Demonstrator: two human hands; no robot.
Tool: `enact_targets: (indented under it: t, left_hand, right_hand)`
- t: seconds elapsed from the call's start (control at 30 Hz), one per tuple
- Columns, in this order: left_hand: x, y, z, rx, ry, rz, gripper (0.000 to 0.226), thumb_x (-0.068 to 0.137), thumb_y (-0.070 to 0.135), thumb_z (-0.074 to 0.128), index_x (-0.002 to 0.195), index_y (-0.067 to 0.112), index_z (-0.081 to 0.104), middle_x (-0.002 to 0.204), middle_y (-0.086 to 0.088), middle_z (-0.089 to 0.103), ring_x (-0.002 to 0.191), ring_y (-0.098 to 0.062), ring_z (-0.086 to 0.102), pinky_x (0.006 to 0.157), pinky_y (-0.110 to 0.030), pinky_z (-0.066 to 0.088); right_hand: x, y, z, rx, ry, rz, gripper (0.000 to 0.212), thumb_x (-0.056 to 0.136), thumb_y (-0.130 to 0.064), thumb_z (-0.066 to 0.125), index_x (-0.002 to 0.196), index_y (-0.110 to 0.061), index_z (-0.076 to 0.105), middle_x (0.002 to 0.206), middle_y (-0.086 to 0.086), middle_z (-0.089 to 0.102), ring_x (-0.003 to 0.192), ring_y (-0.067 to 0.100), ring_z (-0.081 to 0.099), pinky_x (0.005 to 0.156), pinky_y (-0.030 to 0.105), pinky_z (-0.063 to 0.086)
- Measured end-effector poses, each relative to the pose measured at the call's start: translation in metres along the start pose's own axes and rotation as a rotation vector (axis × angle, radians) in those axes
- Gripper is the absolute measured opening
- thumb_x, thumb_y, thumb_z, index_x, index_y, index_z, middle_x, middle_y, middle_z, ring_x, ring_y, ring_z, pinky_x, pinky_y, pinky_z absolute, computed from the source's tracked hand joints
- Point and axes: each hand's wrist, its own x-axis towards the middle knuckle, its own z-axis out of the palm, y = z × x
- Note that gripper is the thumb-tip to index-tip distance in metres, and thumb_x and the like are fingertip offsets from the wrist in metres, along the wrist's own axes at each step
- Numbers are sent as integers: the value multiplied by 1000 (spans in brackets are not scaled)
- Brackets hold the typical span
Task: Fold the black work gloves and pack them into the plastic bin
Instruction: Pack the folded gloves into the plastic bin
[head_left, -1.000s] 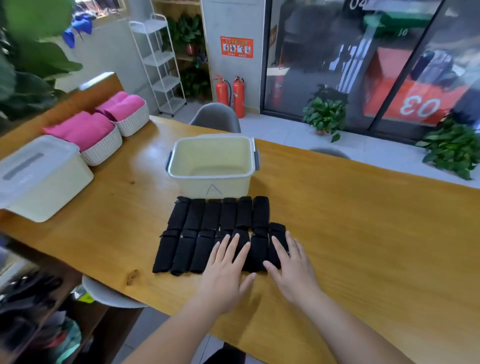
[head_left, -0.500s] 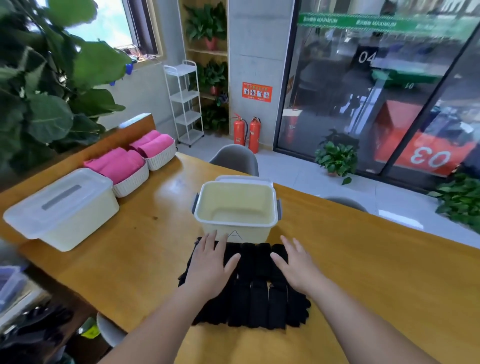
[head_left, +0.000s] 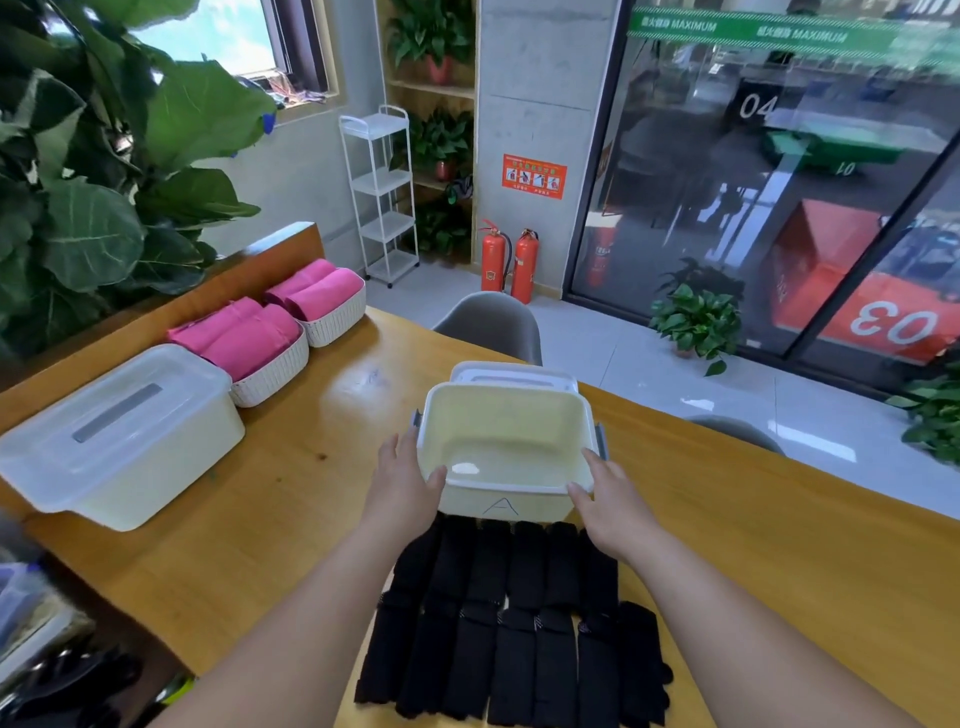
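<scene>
**A:** Plastic bin (head_left: 504, 421), pale cream, smooth, with a soft sheen inside.
**B:** And the gloves (head_left: 509, 623): black knit cloth, matt, finely ribbed.
**A:** Table (head_left: 291, 499) is varnished wood, glossy, grain showing.
**B:** Lidded box (head_left: 119, 441) is cloudy translucent plastic. Baskets (head_left: 265, 384) are white woven-look plastic holding soft pink cloth (head_left: 244, 338).

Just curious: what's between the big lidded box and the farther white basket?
Head view: a second white basket of pink cloths, between lidded box and farther basket.
</scene>
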Motion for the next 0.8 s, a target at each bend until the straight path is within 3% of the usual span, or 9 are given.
enact_targets:
  t: [0.1, 0.2, 0.37, 0.43, 0.6, 0.8]
  left_hand:
    - [14, -7, 3, -90, -10, -49, 76, 105, 40, 60, 169, 26, 20, 165, -2, 35, 142, -25, 48, 113, -47, 47]
    - [20, -7, 7, -123, -7, -79, 66, 104, 35, 63, 163, 26, 34, 150, 1, 53, 125, -24, 59, 104, -46, 54]
    - [20, 4, 6, -182, 35, -107, 58, 101, 30, 68, 155, 29, 47, 126, 9, 61, 95, -19, 68, 77, -39, 60]
    - [18, 11, 3, -215, 51, -102, 61, 100, 29, 69, 156, 32, 46, 127, 5, 64, 88, -15, 70, 68, -38, 60]
    - [1, 39, 9, -261, 80, -27, 68, 98, 34, 71, 159, 40, 41, 145, 11, 58, 101, -1, 65, 71, -34, 60]
    - [-48, 101, 54, -302, -15, 97, 69, 100, 38, 71, 159, 43, 37, 148, 15, 53, 113, -7, 63, 82, -40, 64]
  right_hand:
    - [8, 1, 3, 3, 83, 12, 61, 113, -29, 45, 168, -21, 23, 175, -4, 18, 155, 24, 33, 121, 39, 34]
    - [16, 7, 4, 32, 120, 40, 57, 111, -17, 48, 166, -19, 31, 174, -5, 24, 155, 21, 32, 124, 37, 30]
    - [20, 9, -2, 138, 192, 66, 56, 108, -13, 53, 162, -22, 41, 170, -7, 33, 152, 22, 39, 122, 40, 40]
    - [16, 11, -6, 178, 234, 60, 55, 108, -15, 55, 160, -25, 44, 168, -9, 35, 150, 21, 41, 120, 41, 43]
    - [-9, 31, -23, 318, 379, 53, 50, 106, -17, 61, 154, -29, 53, 160, -18, 44, 140, 15, 51, 115, 41, 49]
    - [-63, 104, -52, 376, 565, 140, 44, 104, -15, 63, 144, -32, 61, 153, -19, 51, 133, 15, 57, 104, 46, 57]
